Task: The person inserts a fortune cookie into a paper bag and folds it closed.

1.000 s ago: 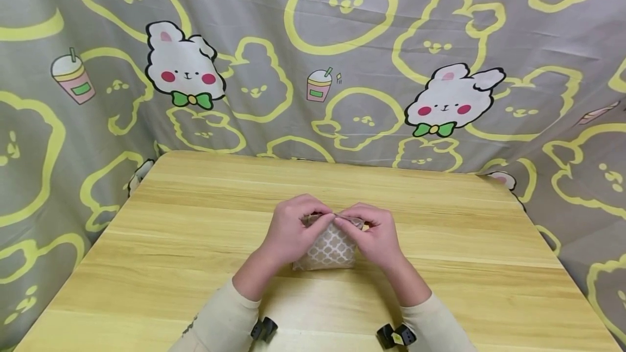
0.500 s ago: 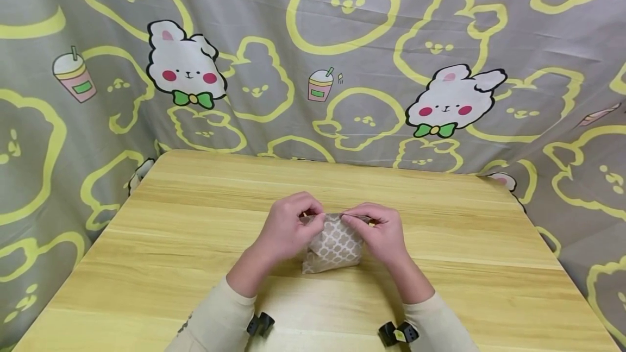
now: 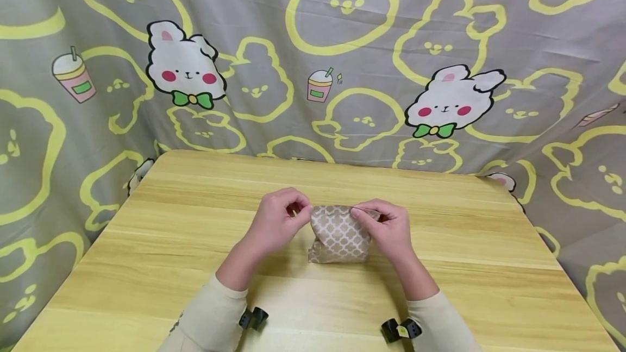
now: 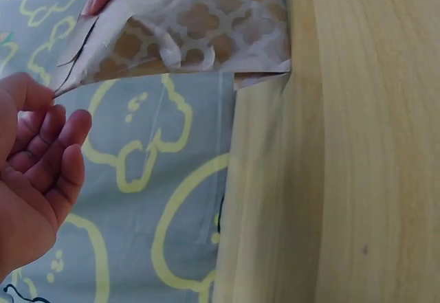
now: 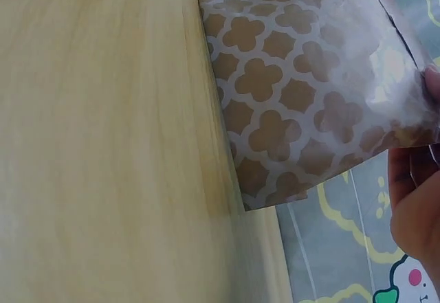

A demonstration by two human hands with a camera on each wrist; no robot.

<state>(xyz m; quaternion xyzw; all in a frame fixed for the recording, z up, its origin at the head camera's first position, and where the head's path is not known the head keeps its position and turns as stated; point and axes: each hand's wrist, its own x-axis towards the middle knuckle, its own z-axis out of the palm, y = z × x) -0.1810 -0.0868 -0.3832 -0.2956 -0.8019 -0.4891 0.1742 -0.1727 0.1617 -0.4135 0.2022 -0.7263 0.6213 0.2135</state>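
A small brown bag (image 3: 339, 235) with a white quatrefoil lattice print stands upright in the middle of the wooden table, its top edge held between both hands. My left hand (image 3: 276, 219) pinches the top left corner between thumb and forefinger; in the left wrist view the other fingers of the left hand (image 4: 41, 159) curl loosely below. Thumb and fingers of my right hand (image 3: 388, 227) pinch the top edge near its right end. A dark slit runs along that edge of the bag (image 5: 275, 104) in the right wrist view, where the surface looks shiny and creased. The bag's contents are hidden.
The wooden table (image 3: 171, 265) reaches back to a grey curtain (image 3: 371, 37) printed with yellow outlines and white rabbits, which also hangs at both sides. Black wrist devices (image 3: 254, 318) sit by the beige sleeves (image 3: 210, 314).
My left hand has slid left along the top edge to the corner, and my right hand has shifted slightly right. The bag's top, bunched between the hands earlier, is now spread flat and wider.
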